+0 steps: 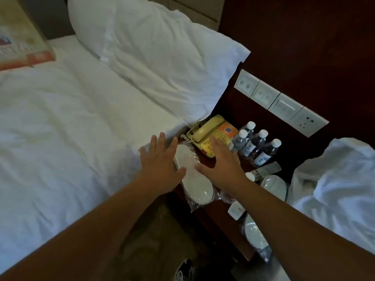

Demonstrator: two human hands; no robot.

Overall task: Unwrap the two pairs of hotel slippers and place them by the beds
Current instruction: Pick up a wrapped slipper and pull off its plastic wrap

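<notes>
A pair of white slippers sealed in clear plastic [197,187] lies on the dark wooden nightstand [209,218] between two beds. My left hand [160,161] hovers over the packet's left side with straight, spread fingers. My right hand [220,161] reaches over its right side, fingers straight and thumb close to the plastic. Neither hand grips the packet. A second wrapped pair [255,236] lies at the nightstand's near right edge, partly under my right forearm. Another white slipper-like item [274,184] sits by the right bed.
A yellow telephone [211,134] and several water bottles [255,142] stand behind the packet. Two remotes [267,170] [236,209] lie nearby. White beds [60,128] [334,185] flank the nightstand. A switch panel [280,102] is on the wall. My shoe [185,269] stands on the floor.
</notes>
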